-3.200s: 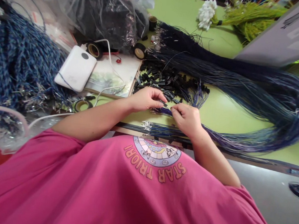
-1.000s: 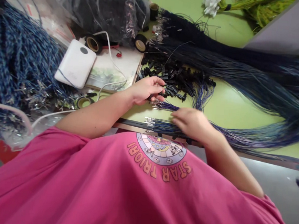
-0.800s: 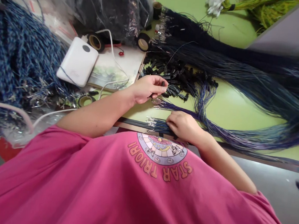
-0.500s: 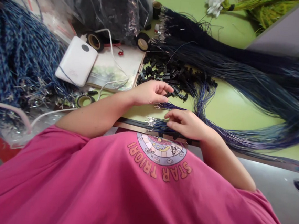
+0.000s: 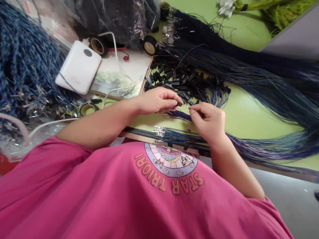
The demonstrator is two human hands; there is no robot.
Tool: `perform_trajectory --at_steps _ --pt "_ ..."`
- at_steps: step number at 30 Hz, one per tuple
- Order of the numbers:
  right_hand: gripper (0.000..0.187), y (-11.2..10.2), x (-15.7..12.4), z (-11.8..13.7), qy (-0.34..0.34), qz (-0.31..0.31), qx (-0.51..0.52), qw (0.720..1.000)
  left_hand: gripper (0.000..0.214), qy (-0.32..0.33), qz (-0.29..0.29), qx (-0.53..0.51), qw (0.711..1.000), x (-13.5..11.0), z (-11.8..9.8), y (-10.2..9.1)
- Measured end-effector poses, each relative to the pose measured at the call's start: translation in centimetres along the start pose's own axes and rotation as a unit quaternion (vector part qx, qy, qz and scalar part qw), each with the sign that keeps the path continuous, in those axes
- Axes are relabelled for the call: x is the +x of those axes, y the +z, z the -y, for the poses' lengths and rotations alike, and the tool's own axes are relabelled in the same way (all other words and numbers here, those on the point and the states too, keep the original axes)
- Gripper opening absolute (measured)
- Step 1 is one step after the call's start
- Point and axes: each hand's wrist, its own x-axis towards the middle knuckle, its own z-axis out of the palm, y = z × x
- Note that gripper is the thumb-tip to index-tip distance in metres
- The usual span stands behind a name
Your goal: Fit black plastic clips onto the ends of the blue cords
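My left hand point(image 5: 161, 100) pinches a small black connector housing point(image 5: 179, 103) between thumb and fingertips. Just right of it, my right hand point(image 5: 210, 121) is closed on a thin wire whose metal terminal point(image 5: 187, 107) points at the housing. A small gap shows between the two. Behind my hands lies a pile of loose black connector housings point(image 5: 176, 78), some with blue wires attached. Under the hands runs a bundle of dark blue wires point(image 5: 180, 115). Closer to my body lies another bundle with silver terminal ends point(image 5: 160, 131).
A white power bank point(image 5: 79, 67) with a white cable rests beside a notebook point(image 5: 115, 75) on the left. Rolls of black tape point(image 5: 150, 45) lie around it. Twisted blue wires point(image 5: 20, 57) fill the far left. A long dark wire bundle point(image 5: 249, 67) spreads across the green table point(image 5: 261, 116).
My right hand has lifted from the near wire bundle toward my left hand and now grips a wire. My left fingers have closed, with a black housing now showing in them.
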Motion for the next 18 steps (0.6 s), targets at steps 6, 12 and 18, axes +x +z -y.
perform_trajectory --at_steps 6,12,18 --pt "0.019 0.3 -0.15 -0.07 0.009 0.034 -0.057 0.998 0.024 0.019 -0.024 0.043 0.999 -0.06 -0.21 0.28" --pt "0.02 -0.23 0.01 0.01 0.06 0.061 -0.001 0.996 0.03 0.048 -0.056 0.062 0.995 0.22 0.26 0.11" --pt "0.02 -0.36 0.19 0.13 0.077 0.076 0.019 0.994 0.021 0.06 -0.071 0.064 0.994 0.3 0.07 0.05"
